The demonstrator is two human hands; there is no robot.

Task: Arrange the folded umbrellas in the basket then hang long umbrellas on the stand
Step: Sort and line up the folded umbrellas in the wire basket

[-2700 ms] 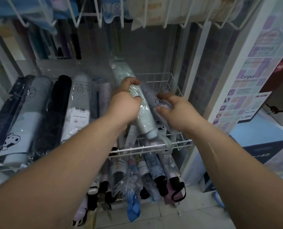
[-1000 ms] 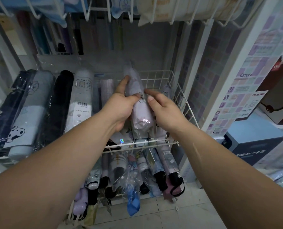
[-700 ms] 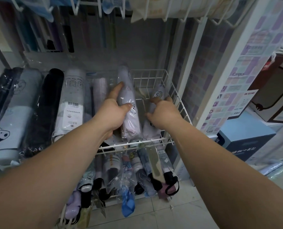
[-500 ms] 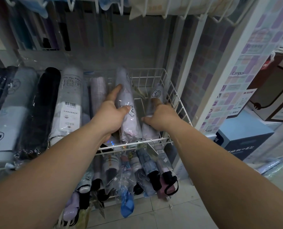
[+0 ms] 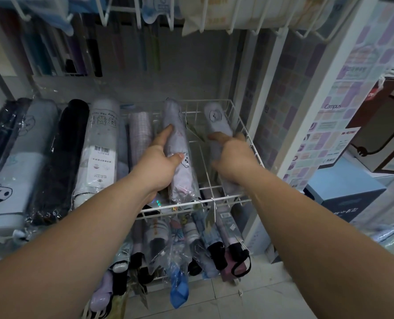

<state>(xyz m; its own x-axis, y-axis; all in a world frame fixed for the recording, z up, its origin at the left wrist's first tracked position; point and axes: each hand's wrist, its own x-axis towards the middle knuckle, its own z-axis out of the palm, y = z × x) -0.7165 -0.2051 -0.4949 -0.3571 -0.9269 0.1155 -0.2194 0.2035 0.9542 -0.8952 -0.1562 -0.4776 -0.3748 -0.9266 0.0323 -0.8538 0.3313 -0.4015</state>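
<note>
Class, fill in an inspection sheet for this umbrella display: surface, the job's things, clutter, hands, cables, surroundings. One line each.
Surface: white wire basket, right part bare.
Job's things: lilac folded umbrella lying lengthwise in the basket; pale umbrella with a bear face beside it on the right; long umbrellas upright behind.
Clutter: wrapped folded umbrellas in a row on the left; more in the lower basket.
Hands: left hand grips the lilac umbrella; right hand rests on the bear one.
Cables: nothing seen.
Surroundings: poster panel, cardboard box, tiled floor.
</note>
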